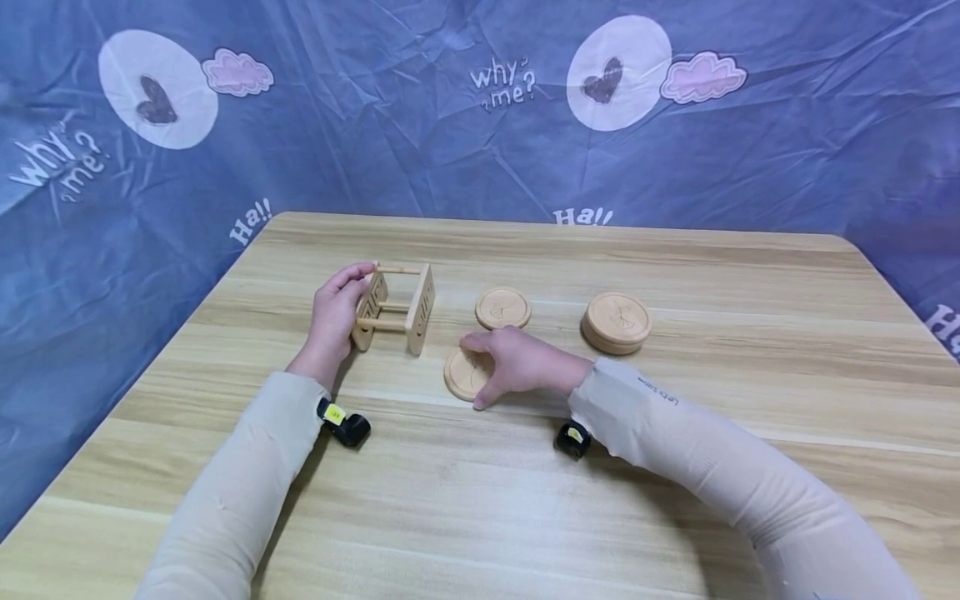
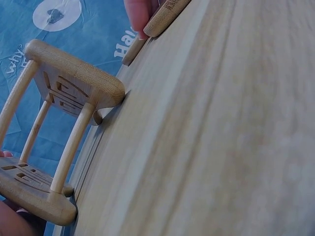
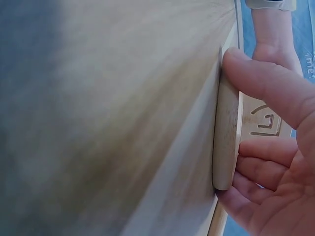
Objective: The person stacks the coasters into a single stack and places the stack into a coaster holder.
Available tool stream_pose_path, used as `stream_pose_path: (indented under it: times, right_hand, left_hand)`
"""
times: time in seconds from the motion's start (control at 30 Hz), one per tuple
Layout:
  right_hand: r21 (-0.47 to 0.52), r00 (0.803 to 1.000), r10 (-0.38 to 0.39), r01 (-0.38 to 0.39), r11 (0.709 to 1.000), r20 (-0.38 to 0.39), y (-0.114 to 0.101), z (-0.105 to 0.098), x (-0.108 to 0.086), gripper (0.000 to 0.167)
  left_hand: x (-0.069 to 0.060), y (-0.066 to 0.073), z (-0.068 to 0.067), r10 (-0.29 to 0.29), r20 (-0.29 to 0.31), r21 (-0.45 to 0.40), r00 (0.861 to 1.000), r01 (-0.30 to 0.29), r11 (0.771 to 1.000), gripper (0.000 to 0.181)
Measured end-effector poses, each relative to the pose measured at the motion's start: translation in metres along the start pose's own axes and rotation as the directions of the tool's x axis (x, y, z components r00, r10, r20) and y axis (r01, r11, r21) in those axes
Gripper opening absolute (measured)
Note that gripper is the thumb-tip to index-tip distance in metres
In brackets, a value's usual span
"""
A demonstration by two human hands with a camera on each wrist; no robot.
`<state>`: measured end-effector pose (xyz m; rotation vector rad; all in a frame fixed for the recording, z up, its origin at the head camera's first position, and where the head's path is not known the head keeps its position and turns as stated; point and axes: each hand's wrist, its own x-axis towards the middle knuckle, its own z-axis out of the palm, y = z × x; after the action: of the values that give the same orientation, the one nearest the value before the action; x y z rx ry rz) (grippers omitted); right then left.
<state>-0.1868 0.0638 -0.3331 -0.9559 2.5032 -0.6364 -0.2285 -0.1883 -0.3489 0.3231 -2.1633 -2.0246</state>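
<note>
My left hand (image 1: 335, 317) grips the left panel of a small wooden coaster holder (image 1: 420, 312), which has two cut-out side panels joined by thin dowels. In the left wrist view, the holder's dowels (image 2: 74, 147) stand out, with only bits of the hand at the lower left. My right hand (image 1: 525, 362) spans a round wooden coaster (image 1: 459, 375) lying on the table. Its thumb (image 3: 266, 83) and fingers (image 3: 266, 169) hold opposite edges of that coaster (image 3: 226, 132). Just beyond the hand is another round coaster (image 1: 503, 307) with an engraved drawing.
A short stack of round coasters (image 1: 617, 322) stands to the right, beyond my right forearm. Everything rests on a wood-grain table (image 1: 465, 517). Behind its far edge hangs a blue printed cloth (image 1: 420, 108).
</note>
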Motion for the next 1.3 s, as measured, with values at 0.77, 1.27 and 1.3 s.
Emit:
stream_pose_path:
  times: [0.77,1.27,1.3]
  right_hand:
    - [0.096,0.990,0.059,-0.047,0.994,-0.125,-0.002,-0.004,-0.007,0.085]
    - [0.166,0.942,0.144,-0.096,0.981,-0.303,0.009,-0.016,-0.021,0.082]
    - [0.167,0.938,0.148,-0.099,0.981,-0.315,0.011,-0.018,-0.023,0.082]
  left_hand:
    - [-0.001,-0.001,-0.001,0.006,0.009,-0.006,1.000,-0.006,1.000,0.030]
    - [-0.002,0.000,-0.001,0.007,0.014,0.004,1.000,-0.007,1.000,0.029]
    - [-0.002,0.000,-0.001,0.007,0.014,0.003,1.000,-0.007,1.000,0.029]
